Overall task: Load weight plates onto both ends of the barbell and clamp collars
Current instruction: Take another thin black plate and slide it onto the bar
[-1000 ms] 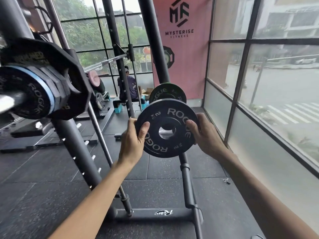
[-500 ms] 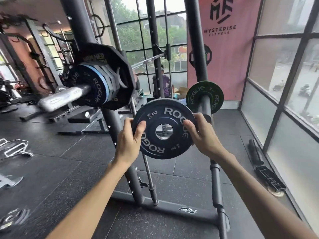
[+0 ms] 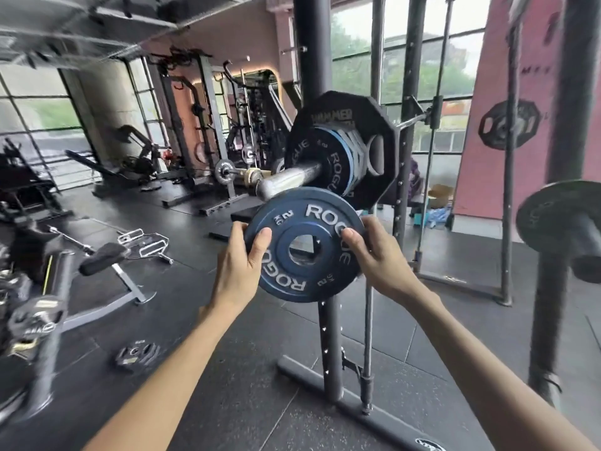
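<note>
I hold a small dark blue Rogue 2 kg plate (image 3: pixel 304 244) upright in front of me. My left hand (image 3: pixel 242 263) grips its left rim, thumb on the face. My right hand (image 3: pixel 379 255) grips its right rim the same way. Just above and behind the plate, the steel barbell sleeve (image 3: pixel 286 180) points toward me. On that sleeve sit several plates: a Rogue plate (image 3: pixel 328 161) outermost and a large black twelve-sided plate (image 3: pixel 374 125) innermost. The plate's hole lies below the sleeve tip.
The rack's black upright (image 3: pixel 330 336) and base foot (image 3: pixel 344 402) stand right below the plate. A storage peg with a plate (image 3: pixel 559 216) juts out at the right. A bench (image 3: pixel 107 265), loose plates (image 3: pixel 136 353) and other machines fill the floor at the left.
The view has swung left, bringing the loaded sleeve to the centre. Both hands have carried the plate up close under the sleeve tip.
</note>
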